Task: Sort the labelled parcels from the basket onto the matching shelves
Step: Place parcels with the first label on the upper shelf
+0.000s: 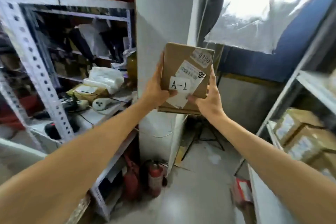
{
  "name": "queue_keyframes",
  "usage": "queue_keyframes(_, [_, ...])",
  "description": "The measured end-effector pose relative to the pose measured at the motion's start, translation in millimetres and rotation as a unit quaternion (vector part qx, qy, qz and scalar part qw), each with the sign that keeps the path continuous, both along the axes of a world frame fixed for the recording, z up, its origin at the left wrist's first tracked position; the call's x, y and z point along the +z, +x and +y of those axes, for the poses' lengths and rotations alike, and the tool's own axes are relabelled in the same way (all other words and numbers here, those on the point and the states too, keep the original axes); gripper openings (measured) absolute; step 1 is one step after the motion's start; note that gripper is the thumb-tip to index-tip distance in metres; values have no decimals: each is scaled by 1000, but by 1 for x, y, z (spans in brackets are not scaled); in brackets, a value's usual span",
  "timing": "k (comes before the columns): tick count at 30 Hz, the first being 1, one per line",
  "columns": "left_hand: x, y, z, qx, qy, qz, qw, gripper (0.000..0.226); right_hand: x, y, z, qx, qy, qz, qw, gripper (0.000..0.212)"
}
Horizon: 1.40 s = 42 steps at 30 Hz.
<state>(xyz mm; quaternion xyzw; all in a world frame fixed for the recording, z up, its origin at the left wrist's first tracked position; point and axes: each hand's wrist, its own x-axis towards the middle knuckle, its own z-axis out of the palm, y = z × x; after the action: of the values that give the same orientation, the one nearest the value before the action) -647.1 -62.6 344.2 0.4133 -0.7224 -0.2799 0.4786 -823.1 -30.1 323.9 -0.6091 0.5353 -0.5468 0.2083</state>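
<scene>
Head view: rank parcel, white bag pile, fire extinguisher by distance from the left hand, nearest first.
1. parcel: gripped by the left hand itself, at its left edge.
2. white bag pile: off to the left, on the shelf.
3. fire extinguisher: low down, standing on the floor well below the hand.

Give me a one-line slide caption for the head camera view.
Left hand and right hand hold a cardboard parcel labelled A-1 up before a white pillar, shelves on either side.
</scene>
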Motion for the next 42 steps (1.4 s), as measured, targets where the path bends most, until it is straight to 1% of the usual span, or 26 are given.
queue_keyframes(2, [4, -47, -28, -49, -3, 7, 999, 120, 7, -42, -9, -56, -1, 11, 998, 119])
queue_keyframes(4, [8, -93, -55, -107, 15, 21, 994, 117, 15, -82, -17, -110, 3, 18, 994, 116])
queue_keyframes(9, [29, -199, -112, -246, 48, 50, 967, 121, 38, -165, -37, -243, 11, 51, 969, 113])
queue_keyframes(13, [44, -269, -149, -327, 72, 50, 941, 122, 54, -215, -52, -316, 29, 37, 948, 114])
queue_keyframes(17, [45, -328, -175, -390, 91, 65, 914, 114, 55, -257, -64, -365, 21, 7, 931, 110])
queue_keyframes(19, [37, -355, -183, -411, 110, 73, 902, 112, 49, -275, -67, -379, 24, -3, 925, 108])
queue_keyframes(22, [27, -397, -198, -434, 137, 62, 889, 110, 37, -306, -77, -405, 21, -21, 914, 106])
queue_keyframes(30, [35, -497, -246, -461, 115, 66, 877, 105, 39, -393, -121, -427, -1, -34, 904, 105])
queue_keyframes(36, [48, -555, -292, -480, 108, 54, 869, 100, 51, -432, -159, -445, -8, -29, 895, 104])
queue_keyframes(42, [57, -608, -339, -537, 101, 31, 837, 96, 57, -462, -198, -508, -4, -15, 862, 104])
